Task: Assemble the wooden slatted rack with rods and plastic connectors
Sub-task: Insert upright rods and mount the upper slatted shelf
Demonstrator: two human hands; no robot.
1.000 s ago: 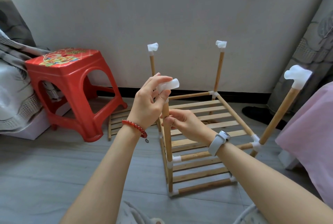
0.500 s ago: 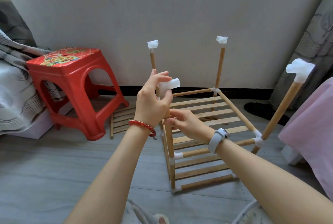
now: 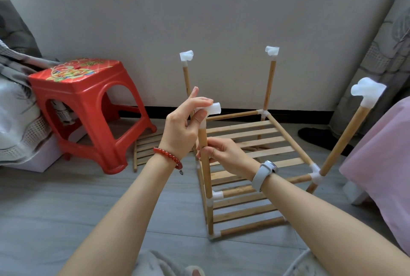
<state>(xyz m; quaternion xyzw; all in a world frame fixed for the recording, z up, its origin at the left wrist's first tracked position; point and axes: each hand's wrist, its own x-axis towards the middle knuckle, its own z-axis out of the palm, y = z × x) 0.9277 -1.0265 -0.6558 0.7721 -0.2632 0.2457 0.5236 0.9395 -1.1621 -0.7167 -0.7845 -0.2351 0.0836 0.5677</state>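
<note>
Four upright round wooden rods rise from the slatted wooden rack (image 3: 255, 142) on the grey floor, and the nearest rod (image 3: 205, 164) is the one in hand. The left hand (image 3: 184, 127) pinches a white translucent plastic corner connector (image 3: 213, 109) on its top between thumb and forefingers; the right hand (image 3: 224, 153) curls its fingers round the shaft below. The pieces look light and stiff, the plastic probably slick, so gripping close to the joint seems wisest.

- Rack (image 3: 255, 142) stands on the floor (image 3: 66, 204), before the wall (image 3: 199, 20).
- Stool (image 3: 88, 111) left of it.
- Spare slats (image 3: 144, 149) lie between stool and rack.
</note>
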